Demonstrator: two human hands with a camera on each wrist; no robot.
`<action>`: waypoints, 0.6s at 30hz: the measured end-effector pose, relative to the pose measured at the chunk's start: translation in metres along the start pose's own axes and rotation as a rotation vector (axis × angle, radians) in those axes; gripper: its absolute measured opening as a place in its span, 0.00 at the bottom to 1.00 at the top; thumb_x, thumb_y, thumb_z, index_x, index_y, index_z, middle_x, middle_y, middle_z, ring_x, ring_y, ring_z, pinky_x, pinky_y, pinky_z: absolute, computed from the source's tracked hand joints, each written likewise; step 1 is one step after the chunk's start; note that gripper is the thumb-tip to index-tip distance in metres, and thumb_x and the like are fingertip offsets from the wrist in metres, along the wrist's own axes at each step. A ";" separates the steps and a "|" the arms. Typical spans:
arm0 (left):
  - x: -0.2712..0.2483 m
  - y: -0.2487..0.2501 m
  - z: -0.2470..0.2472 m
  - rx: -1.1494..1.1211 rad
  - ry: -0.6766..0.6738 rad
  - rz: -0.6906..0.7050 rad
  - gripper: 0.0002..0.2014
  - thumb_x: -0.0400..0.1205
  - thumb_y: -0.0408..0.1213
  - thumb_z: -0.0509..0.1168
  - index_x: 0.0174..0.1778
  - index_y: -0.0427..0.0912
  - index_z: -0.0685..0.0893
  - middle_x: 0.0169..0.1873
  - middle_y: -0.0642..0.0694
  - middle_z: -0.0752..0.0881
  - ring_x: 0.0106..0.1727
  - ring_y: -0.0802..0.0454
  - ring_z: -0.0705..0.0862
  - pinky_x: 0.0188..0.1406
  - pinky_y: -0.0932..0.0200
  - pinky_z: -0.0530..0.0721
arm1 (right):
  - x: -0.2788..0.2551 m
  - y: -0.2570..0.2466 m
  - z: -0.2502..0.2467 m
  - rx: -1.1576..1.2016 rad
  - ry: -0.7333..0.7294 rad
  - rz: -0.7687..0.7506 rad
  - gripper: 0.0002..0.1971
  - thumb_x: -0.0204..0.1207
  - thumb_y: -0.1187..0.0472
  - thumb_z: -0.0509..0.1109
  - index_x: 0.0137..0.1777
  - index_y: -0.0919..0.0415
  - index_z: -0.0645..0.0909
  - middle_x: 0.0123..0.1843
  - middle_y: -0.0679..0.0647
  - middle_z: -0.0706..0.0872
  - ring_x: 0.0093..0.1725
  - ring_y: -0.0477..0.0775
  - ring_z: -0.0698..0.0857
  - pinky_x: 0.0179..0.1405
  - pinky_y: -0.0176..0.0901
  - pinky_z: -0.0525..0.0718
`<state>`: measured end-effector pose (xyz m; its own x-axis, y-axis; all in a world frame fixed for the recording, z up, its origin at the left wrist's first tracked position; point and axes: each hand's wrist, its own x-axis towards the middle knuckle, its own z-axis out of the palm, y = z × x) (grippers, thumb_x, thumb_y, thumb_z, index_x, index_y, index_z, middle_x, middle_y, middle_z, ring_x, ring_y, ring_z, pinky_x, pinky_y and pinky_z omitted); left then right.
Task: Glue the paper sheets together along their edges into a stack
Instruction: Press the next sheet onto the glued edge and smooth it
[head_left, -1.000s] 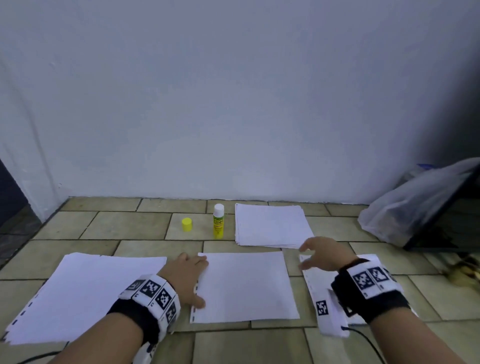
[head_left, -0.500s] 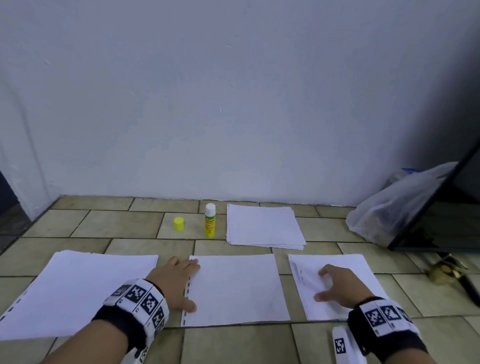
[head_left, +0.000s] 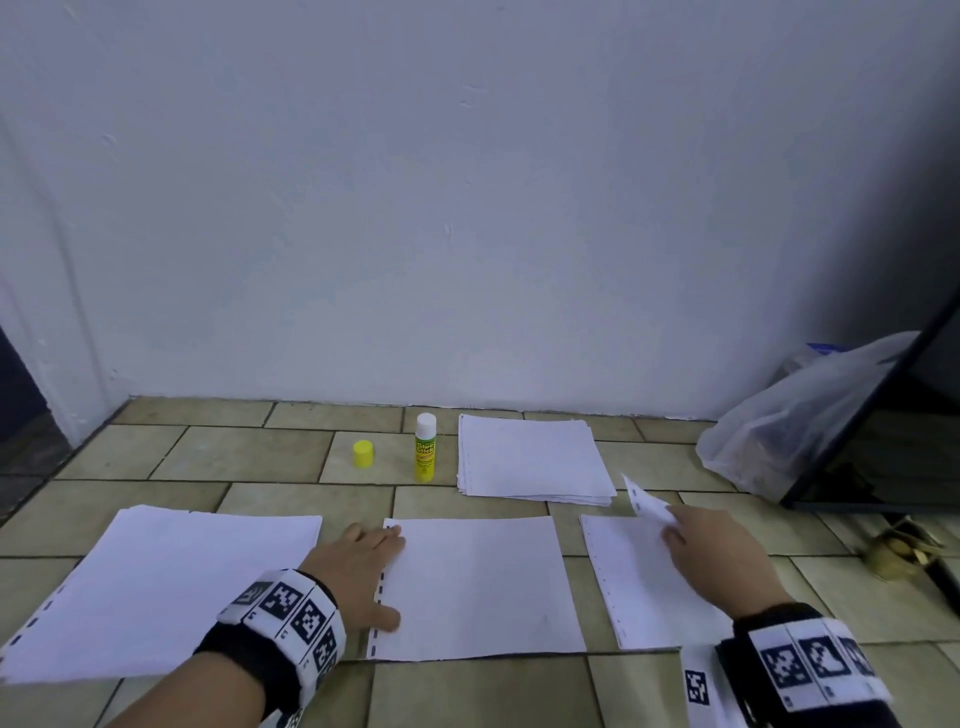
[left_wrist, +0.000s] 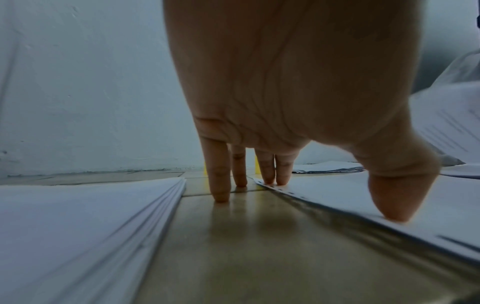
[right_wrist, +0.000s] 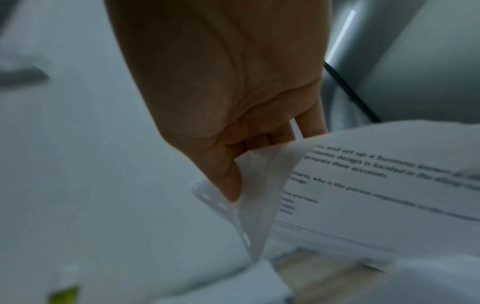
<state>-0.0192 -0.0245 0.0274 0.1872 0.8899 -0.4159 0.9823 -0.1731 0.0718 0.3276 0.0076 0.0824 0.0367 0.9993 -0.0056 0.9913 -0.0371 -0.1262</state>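
Fingers (left_wrist: 221, 181) of the left hand (head_left: 358, 566) lie straight, pressing the punched left edge of the middle white paper sheet (head_left: 478, 587) flat on the tan tiled floor (head_left: 234, 457); two fingertips and the thumb touch the paper, the others the tile. The right hand (head_left: 722, 551) pinches a corner of the right-hand white printed sheet (head_left: 639, 587), curling it up off the floor. A thick white paper stack (head_left: 156, 587) lies at left, another white pile (head_left: 535, 457) by the wall. A yellow-labelled glue stick (head_left: 425, 454) stands upright beside that pile, its yellow cap (head_left: 363, 453) close by.
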 end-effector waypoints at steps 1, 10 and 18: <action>0.000 0.000 0.001 0.003 0.003 -0.001 0.45 0.79 0.57 0.64 0.85 0.48 0.47 0.85 0.56 0.46 0.83 0.52 0.50 0.74 0.52 0.69 | -0.006 -0.012 -0.009 -0.027 0.028 -0.035 0.12 0.84 0.57 0.55 0.54 0.57 0.79 0.41 0.50 0.81 0.39 0.50 0.77 0.38 0.37 0.70; -0.006 0.002 0.003 0.015 0.019 0.001 0.44 0.80 0.58 0.63 0.86 0.50 0.46 0.85 0.57 0.45 0.83 0.53 0.50 0.75 0.52 0.69 | -0.047 -0.154 0.023 0.035 -0.222 -0.410 0.16 0.83 0.51 0.55 0.58 0.60 0.78 0.59 0.60 0.83 0.61 0.60 0.79 0.62 0.47 0.71; -0.008 0.004 0.001 0.073 0.003 0.008 0.39 0.81 0.59 0.61 0.84 0.49 0.54 0.84 0.50 0.54 0.83 0.51 0.55 0.75 0.50 0.69 | -0.029 -0.175 0.074 0.185 -0.385 -0.378 0.22 0.83 0.48 0.59 0.67 0.64 0.77 0.65 0.61 0.82 0.65 0.61 0.78 0.62 0.46 0.75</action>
<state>-0.0171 -0.0331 0.0298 0.1955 0.8896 -0.4127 0.9775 -0.2109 0.0085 0.1436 -0.0152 0.0314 -0.3997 0.8720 -0.2826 0.8864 0.2892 -0.3614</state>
